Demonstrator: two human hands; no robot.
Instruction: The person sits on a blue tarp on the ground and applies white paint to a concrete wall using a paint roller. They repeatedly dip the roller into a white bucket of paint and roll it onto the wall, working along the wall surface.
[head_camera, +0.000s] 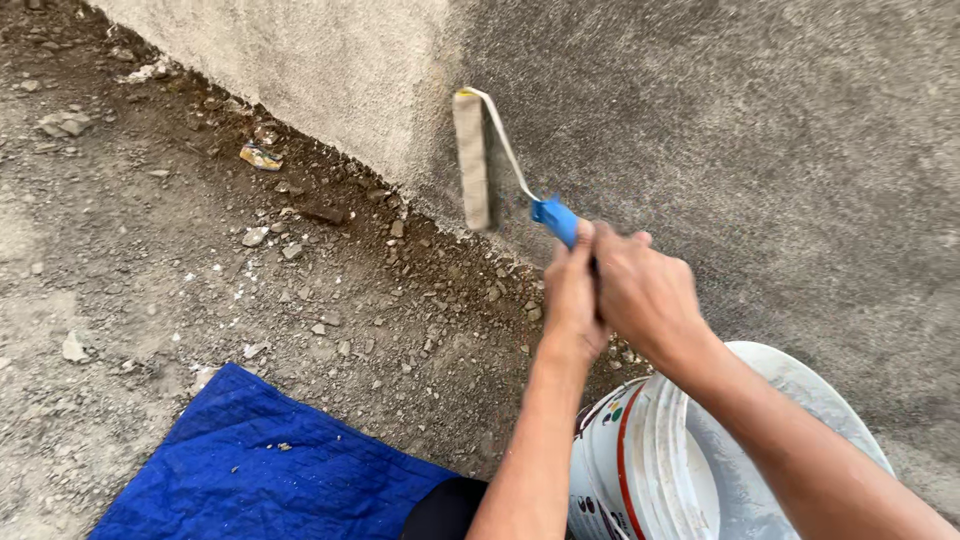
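Note:
A paint roller (472, 160) with a dirty beige sleeve, bent metal frame and blue handle (555, 218) presses against a rough concrete wall (760, 130) near its base. Both my hands grip the blue handle together. My left hand (572, 300) is on the near side and my right hand (645, 290) wraps over it from the right. The wall looks darker and wet to the right of the roller, and paler and dry to its left.
A white plastic bucket (660, 460) stands under my right forearm. A blue cloth (260, 470) lies on the dirt at lower left. Loose stones and rubble (300, 240) cover the ground along the wall's foot.

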